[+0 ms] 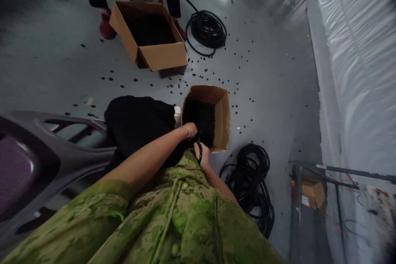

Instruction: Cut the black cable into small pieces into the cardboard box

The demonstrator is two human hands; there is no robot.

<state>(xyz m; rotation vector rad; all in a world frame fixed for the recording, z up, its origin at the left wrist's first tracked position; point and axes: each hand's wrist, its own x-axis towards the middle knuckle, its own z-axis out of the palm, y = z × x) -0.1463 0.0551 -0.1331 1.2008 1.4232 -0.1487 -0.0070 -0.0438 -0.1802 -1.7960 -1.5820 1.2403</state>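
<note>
Loose cable coil (244,192) near open carton (222,126); black bits (135,80) strewn across floor (275,95).

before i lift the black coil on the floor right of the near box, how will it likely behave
The black coil will probably sag and shift, since its loops lie loose and uneven. Separate loops may drag or tangle, as they overlap. Its bends look smooth and rounded, so it may be somewhat springy.

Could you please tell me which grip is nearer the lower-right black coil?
Right. The right grip is at the near edge of the cardboard box, up-left of the black coil; the left grip is farther away, over the box's left part.
</note>
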